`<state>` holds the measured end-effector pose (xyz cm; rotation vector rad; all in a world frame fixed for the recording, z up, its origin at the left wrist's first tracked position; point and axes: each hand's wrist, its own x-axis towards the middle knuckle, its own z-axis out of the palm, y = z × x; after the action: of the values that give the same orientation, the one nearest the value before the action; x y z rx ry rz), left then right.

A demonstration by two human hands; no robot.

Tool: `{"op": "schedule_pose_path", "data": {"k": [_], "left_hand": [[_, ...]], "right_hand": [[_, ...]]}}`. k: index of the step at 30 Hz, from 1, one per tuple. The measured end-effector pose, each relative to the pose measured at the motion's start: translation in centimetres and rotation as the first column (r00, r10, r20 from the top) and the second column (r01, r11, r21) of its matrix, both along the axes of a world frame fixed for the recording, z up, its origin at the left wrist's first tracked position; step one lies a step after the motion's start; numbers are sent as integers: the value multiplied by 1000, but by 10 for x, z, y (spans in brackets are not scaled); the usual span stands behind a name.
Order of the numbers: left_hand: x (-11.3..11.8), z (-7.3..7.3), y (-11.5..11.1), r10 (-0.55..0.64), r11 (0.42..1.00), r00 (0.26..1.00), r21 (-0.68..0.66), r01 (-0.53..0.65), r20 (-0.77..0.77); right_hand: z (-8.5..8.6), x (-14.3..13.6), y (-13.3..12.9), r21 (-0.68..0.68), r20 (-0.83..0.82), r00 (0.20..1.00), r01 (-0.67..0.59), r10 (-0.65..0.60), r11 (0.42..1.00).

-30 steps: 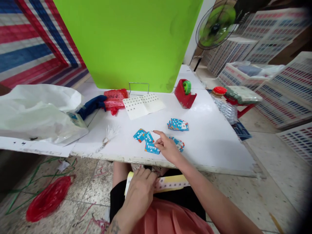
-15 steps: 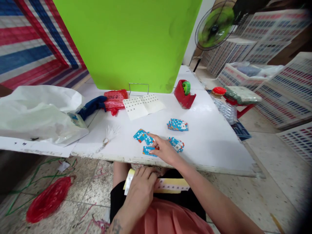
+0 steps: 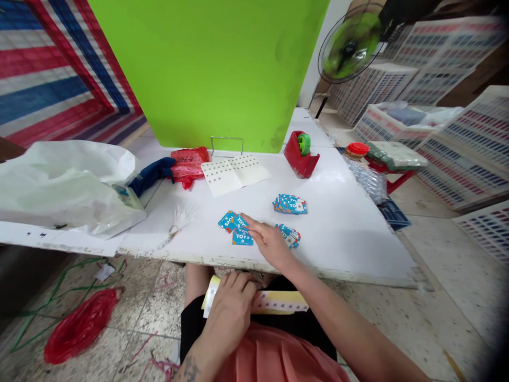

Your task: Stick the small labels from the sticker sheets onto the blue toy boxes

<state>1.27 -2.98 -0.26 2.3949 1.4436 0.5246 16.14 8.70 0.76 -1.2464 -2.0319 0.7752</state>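
Note:
On the white table lie several blue "TOYS" cards [image 3: 242, 237] in a loose overlapping group. My right hand [image 3: 270, 244] is over their right side, its fingers stretched out and the fingertips at the upper card; no card shows in its grip. Just right of that hand is a fanned bunch of cards [image 3: 293, 237], partly hidden by it. Farther back sits a second stack of cards [image 3: 292, 204]. In my lap, my left hand [image 3: 233, 300] is closed over a yellow-backed strip of stickers [image 3: 278, 301], its fingertips curled and partly hidden.
A sticker sheet [image 3: 234, 175], a red package [image 3: 190, 163] and a red tape dispenser [image 3: 303, 156] are toward the back, before a green board [image 3: 214, 74]. Tag strings [image 3: 181, 220] and a white bag [image 3: 67, 185] lie left. A fan [image 3: 350, 48] stands back right.
My right hand has let go of the nearest card, which now lies against the others. Its fingers have straightened and shifted slightly away from me. My left hand stays put.

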Motion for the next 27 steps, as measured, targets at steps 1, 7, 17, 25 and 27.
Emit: {"op": "schedule_pose_path", "data": {"k": [1, 7, 17, 25, 27], "left_hand": [[0, 1, -1, -5, 1000, 1000, 7, 5, 10], [7, 4, -5, -72, 991, 997, 112, 67, 41], [28, -20, 6, -97, 975, 987, 187, 120, -129], [34, -19, 6, -71, 966, 956, 219, 137, -284], [35, -19, 6, -70, 965, 955, 224, 138, -288]], "right_hand": [[2, 4, -2, -32, -58, 998, 6, -8, 999], [0, 36, -24, -237, -110, 994, -52, 27, 970], [5, 46, -40, 54, 80, 984, 156, -160, 986], [2, 56, -37, -155, 195, 979, 83, -52, 984], [1, 55, -36, -151, 234, 972, 54, -17, 987]]}}
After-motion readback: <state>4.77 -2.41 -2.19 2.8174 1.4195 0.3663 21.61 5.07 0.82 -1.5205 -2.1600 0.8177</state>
